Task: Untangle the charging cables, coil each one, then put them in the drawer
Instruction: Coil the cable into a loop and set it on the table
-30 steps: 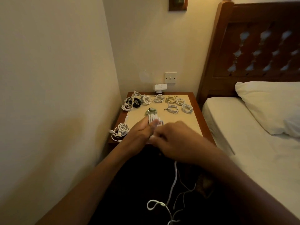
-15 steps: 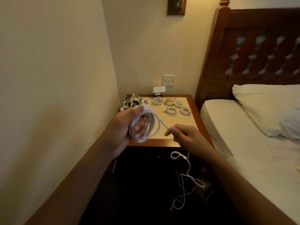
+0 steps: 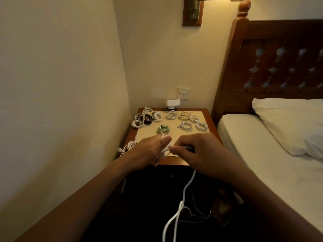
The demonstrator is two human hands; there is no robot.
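Observation:
Over the front edge of the wooden nightstand (image 3: 212, 124), my left hand (image 3: 148, 151) holds loops of a white cable (image 3: 186, 191) wound round its fingers. My right hand (image 3: 197, 151) pinches the same cable just beside the left hand, and the loose tail hangs from it down toward the dark floor. Several coiled cables lie on the nightstand top: a green coil (image 3: 162, 130) in the middle, white coils (image 3: 187, 126) at the back right, a black and white bunch (image 3: 143, 119) at the back left, and a white coil (image 3: 129, 145) at the left edge.
A wall runs close along the left. A bed with white sheet (image 3: 262, 154) and pillow (image 3: 293, 123) stands right of the nightstand, under a carved headboard. A wall switch (image 3: 183, 93) and white plug adapter (image 3: 173, 103) sit behind the nightstand. No drawer front shows in the dark below.
My left hand has dropped from its raised pose back to the table's front edge, and my right hand has come up to meet it, taking in more cable; less tail hangs below.

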